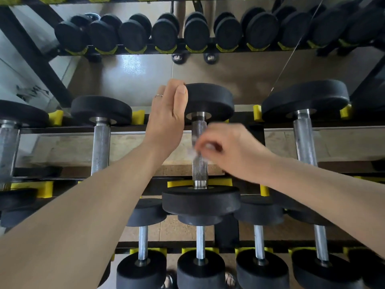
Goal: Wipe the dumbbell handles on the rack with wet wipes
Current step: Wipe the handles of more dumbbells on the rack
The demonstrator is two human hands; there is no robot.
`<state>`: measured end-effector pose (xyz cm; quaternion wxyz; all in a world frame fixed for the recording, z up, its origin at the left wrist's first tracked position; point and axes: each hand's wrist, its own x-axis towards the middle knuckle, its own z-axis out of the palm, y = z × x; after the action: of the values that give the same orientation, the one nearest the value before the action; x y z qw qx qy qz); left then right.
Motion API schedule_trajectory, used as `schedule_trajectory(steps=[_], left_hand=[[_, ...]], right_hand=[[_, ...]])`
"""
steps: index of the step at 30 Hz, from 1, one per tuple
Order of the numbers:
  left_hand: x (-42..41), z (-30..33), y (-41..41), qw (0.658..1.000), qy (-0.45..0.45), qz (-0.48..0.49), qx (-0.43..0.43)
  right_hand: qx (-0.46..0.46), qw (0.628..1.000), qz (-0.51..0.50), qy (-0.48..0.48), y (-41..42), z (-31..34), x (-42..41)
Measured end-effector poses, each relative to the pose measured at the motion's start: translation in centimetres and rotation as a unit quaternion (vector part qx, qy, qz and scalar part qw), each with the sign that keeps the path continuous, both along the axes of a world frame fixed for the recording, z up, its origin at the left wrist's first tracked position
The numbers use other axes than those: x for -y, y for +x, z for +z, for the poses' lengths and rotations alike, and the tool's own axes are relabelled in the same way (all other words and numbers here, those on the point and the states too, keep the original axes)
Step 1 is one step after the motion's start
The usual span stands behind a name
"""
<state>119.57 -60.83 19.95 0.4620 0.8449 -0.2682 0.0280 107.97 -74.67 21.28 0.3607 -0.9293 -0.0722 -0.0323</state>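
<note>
A black dumbbell with a knurled steel handle point(199, 170) lies on the rack's middle shelf, straight ahead. My left hand point(167, 115) rests against the left side of its far head point(210, 100), fingers curled over the rim. My right hand point(227, 150), blurred by motion, is closed around the middle of the handle with a white wet wipe point(194, 152) pinched in its fingers. The near head point(201, 200) sits below my hands.
More dumbbells lie left point(101, 142) and right point(304, 138) on the same shelf, on yellow cradles point(138, 117). A lower shelf holds several smaller dumbbells point(200, 243). A mirror behind reflects the rack and a person's feet. Tiled floor shows between the rails.
</note>
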Motion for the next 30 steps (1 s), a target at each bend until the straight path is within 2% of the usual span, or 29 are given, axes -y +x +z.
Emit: schedule_trajectory(steps=[2,3,5,9,10,13,14,17,20,21,24,25,30], left_hand=[[0.0,0.0,-0.1,1.000,-0.004,0.004,-0.005],[0.0,0.0,-0.1,1.000,-0.002,0.004,-0.003],[0.1,-0.2,-0.1,1.000,-0.005,-0.001,0.003],[0.2,-0.4,-0.3,1.000,-0.018,0.014,0.011],[0.2,-0.4,-0.3,1.000,-0.020,0.018,0.010],[0.4,-0.4,-0.4,0.999,-0.032,0.028,-0.008],[0.4,-0.5,-0.4,0.999,-0.032,0.029,-0.006],[0.4,-0.5,-0.4,0.999,-0.023,0.021,0.010],[0.3,-0.5,-0.3,0.999,-0.023,0.021,0.017],[0.3,-0.5,-0.3,0.999,-0.023,0.022,0.015],[0.4,-0.6,-0.3,0.999,-0.021,0.032,-0.003],[0.4,-0.7,-0.3,0.999,-0.016,0.034,-0.004],[0.3,-0.6,-0.3,0.999,-0.014,0.032,0.006]], right_hand=[[0.071,0.994,-0.085,0.009,0.8,-0.6,-0.5],[0.079,0.992,-0.097,0.016,0.7,-1.1,-1.0],[0.044,0.996,-0.066,0.031,-0.7,-2.1,-1.2],[-0.082,0.996,0.033,0.019,-2.2,-0.7,-0.2],[-0.076,0.997,0.011,0.021,-1.4,-0.4,0.0],[0.009,0.987,-0.153,0.052,1.0,-0.5,0.0],[0.018,0.982,-0.174,0.066,1.1,-0.7,-0.6],[-0.015,0.990,-0.114,0.081,-1.6,-2.0,-2.2],[-0.107,0.990,-0.047,0.080,-2.6,-0.9,-1.3],[-0.109,0.988,-0.065,0.087,-1.9,-0.5,-0.8],[-0.031,0.969,-0.199,0.141,0.4,-0.2,-0.1],[-0.024,0.967,-0.206,0.148,0.7,-0.4,-0.6],[-0.086,0.980,-0.118,0.137,-2.7,-1.9,-1.9]])
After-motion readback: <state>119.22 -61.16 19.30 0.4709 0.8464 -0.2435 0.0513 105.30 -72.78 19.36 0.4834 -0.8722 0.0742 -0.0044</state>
